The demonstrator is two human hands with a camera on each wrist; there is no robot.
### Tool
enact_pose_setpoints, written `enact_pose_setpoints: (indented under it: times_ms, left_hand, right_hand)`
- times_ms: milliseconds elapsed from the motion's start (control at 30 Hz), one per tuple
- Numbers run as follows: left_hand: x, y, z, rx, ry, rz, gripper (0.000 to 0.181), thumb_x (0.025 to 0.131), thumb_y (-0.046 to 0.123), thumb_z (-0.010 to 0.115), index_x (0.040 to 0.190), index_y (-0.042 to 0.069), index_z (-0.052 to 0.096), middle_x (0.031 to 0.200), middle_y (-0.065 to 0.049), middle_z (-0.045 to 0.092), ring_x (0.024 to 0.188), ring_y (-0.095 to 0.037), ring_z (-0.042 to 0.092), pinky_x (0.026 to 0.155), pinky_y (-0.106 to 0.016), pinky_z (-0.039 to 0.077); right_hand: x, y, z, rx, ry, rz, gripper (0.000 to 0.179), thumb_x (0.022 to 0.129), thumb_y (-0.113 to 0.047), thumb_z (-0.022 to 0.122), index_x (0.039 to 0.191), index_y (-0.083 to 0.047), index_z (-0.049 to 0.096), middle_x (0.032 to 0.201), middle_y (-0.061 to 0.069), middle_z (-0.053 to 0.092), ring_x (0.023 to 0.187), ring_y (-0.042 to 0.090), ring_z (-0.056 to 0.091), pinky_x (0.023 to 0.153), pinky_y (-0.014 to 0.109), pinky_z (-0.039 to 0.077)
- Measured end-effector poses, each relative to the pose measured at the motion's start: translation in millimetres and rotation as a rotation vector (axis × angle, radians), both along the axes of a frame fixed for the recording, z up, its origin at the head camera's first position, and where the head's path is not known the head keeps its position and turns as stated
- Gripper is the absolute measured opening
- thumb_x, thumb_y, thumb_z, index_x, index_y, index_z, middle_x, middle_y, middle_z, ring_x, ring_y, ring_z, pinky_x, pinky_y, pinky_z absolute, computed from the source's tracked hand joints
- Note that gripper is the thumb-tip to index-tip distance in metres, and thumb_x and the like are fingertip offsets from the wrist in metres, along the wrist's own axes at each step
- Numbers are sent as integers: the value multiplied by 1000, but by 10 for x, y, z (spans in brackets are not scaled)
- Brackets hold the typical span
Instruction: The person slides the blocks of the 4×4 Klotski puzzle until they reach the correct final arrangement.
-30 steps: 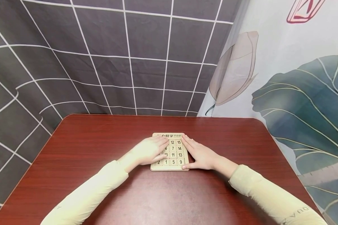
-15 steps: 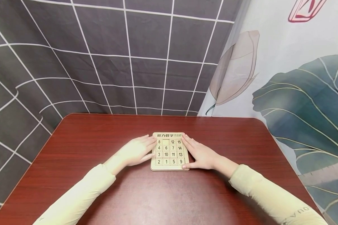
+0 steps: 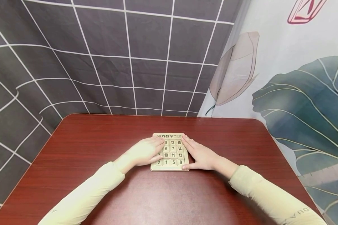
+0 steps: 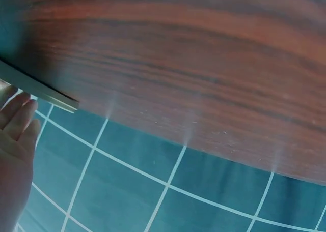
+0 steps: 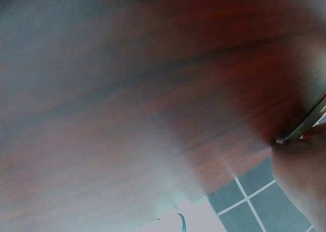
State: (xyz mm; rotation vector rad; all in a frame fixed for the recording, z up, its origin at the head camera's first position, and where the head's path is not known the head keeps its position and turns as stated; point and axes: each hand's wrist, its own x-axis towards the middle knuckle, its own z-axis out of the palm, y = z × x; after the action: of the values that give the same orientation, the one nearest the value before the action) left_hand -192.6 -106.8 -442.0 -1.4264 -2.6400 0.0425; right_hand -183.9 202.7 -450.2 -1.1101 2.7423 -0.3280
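Observation:
A pale wooden number sliding puzzle (image 3: 173, 155) lies flat on the table, with black numbers on square tiles and Chinese lettering along its top border. My left hand (image 3: 146, 151) lies over its left side with fingers extended, covering the upper tiles of the first column. Tile 8 (image 3: 166, 142) shows just beyond those fingertips. My right hand (image 3: 202, 155) rests at the right border, fingers straight towards the top corner and thumb on the lower corner. In the left wrist view, the left hand (image 4: 15, 145) shows beside the puzzle's edge (image 4: 46, 93); the right wrist view shows part of the right hand (image 5: 303, 173).
The reddish-brown wooden table (image 3: 101, 134) has rounded far corners. Behind it hangs a dark grey cloth (image 3: 146, 75) with a white grid. A white curtain (image 3: 279, 47) with large leaf prints hangs along the right side.
My left hand drew back left off the tiles, then came right over them again. Tile 8 has shifted right from the top-left corner into the gap beside it. The right hand stays put.

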Motion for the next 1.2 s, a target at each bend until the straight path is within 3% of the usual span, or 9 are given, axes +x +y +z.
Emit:
enact_pose_setpoints:
  times_ms: [133,400,567,733,1033,1200]
  left_hand:
    - [21,-21,-27,0,6,3,58,107,43,58,147,1,61,154,-17,61,146,-29,57,126,-43,44]
    - [199,-173,13,7,74,-44,57,103,40,63,144,1,64,150,-16,64,143,-28,60,125,-42,46]
    - [263,-199,16,-8,78,-54,57,103,41,63,143,0,64,149,-16,65,142,-28,61,124,-42,47]
    - [228,-195,-9,-1,83,-46,57,103,42,63,143,1,65,149,-15,65,141,-28,62,124,-42,46]
    - [66,-176,-31,11,105,-28,55,103,41,64,139,0,67,146,-17,67,140,-29,62,123,-44,47]
    - [90,-173,-8,9,91,-18,54,104,40,63,140,0,66,147,-18,66,141,-30,61,124,-44,46]
  right_hand:
    - [3,-3,-5,-1,2,3,115,91,-62,73,167,6,19,178,21,11,165,36,22,133,52,29]
    - [3,18,13,2,13,6,116,91,-62,74,166,7,19,178,22,11,165,37,21,133,53,28]
    - [-2,25,6,4,15,7,116,91,-62,74,166,7,18,178,22,10,165,37,21,133,53,28]
    - [-2,24,-7,0,11,1,117,91,-62,74,167,6,18,178,22,10,165,37,21,133,53,29]
    - [-1,8,-18,-1,8,5,117,91,-62,74,167,6,18,178,22,10,165,37,21,133,53,28]
    - [-4,-3,-11,3,10,4,117,91,-62,74,167,6,18,178,21,10,165,36,21,133,52,28]
